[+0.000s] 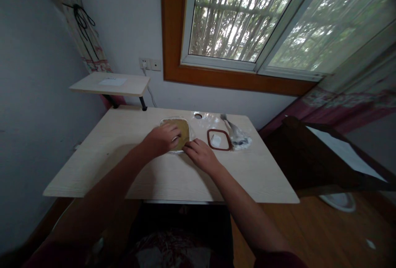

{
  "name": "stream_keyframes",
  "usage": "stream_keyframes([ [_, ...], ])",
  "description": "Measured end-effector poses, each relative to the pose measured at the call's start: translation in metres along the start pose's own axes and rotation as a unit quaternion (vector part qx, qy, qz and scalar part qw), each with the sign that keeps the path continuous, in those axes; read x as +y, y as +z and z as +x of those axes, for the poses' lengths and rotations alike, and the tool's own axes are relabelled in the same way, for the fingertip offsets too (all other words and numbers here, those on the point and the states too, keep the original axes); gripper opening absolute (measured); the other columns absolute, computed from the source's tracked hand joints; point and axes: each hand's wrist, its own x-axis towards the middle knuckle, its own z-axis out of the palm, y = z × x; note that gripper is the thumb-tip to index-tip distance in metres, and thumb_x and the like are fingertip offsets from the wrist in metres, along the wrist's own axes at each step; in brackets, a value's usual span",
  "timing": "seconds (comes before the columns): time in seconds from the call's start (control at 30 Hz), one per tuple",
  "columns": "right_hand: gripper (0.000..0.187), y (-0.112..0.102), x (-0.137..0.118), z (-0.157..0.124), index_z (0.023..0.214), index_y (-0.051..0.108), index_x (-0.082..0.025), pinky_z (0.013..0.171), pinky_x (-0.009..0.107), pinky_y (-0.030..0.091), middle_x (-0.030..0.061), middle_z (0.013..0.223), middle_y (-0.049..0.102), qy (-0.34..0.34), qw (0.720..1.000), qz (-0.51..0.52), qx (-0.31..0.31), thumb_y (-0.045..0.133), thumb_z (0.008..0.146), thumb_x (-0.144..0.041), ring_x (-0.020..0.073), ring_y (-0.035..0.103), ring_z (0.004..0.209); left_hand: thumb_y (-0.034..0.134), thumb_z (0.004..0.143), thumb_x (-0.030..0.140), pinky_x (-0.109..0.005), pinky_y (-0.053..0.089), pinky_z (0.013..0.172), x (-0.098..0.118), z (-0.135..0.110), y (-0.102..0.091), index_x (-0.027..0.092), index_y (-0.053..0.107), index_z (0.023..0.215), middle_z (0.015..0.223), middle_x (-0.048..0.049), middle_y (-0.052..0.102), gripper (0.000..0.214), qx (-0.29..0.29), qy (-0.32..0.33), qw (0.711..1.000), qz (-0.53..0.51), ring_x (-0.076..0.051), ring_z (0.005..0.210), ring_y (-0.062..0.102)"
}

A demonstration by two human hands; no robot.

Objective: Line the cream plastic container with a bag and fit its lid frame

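A clear plastic container with a tan, flat lid or content [183, 129] lies on the pale wooden table [123, 164], near its far side. My left hand [161, 138] rests on top of it, fingers curled down over the tan surface. My right hand [200, 153] sits at the container's near right corner, fingers bent and pressed against its edge. What the fingers pinch, if anything, is hidden. A brown square sealing ring [219, 139] lies flat just to the right of my right hand.
A crumpled clear plastic bag with a metal spoon [235, 132] lies right of the ring. A small raised shelf [111, 84] stands at the table's back left. A dark wooden piece of furniture [324, 156] stands to the right, under the window.
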Motion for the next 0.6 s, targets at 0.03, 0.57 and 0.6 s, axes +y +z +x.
stream_keyframes([
  [0.03,0.02,0.0,-0.001,0.0,0.113,0.069,-0.018,0.079,0.038,0.048,0.0106,0.11,0.068,0.001,1.0,0.001,0.001,0.051,0.104,-0.018,0.0244,0.055,0.095,0.051,0.092,0.02,-0.039,0.046,0.091,0.0,0.006,0.004,0.016,0.068,0.101,0.103,-0.0131,0.065,0.02,-0.058,0.014,0.998,0.012,-0.026,0.099,0.059],
  [0.57,0.022,0.003,-0.006,-0.002,0.106,0.071,-0.02,0.076,0.035,0.048,0.0088,0.1,0.067,0.003,1.0,0.022,-0.008,0.049,0.105,-0.019,0.0228,0.055,0.091,0.067,0.076,0.006,-0.046,0.044,0.093,-0.004,0.038,0.069,0.011,0.075,0.099,0.128,-0.024,0.061,0.024,-0.219,-0.127,0.967,0.037,-0.04,0.123,0.049],
  [0.6,0.022,0.002,-0.006,-0.001,0.105,0.071,-0.02,0.076,0.035,0.048,0.0091,0.099,0.067,0.002,1.0,0.024,-0.007,0.049,0.105,-0.019,0.0229,0.055,0.092,0.067,0.077,0.005,-0.048,0.042,0.094,-0.003,0.037,0.071,0.01,0.075,0.098,0.13,-0.0251,0.059,0.023,-0.217,-0.131,0.967,0.038,-0.041,0.125,0.047],
])
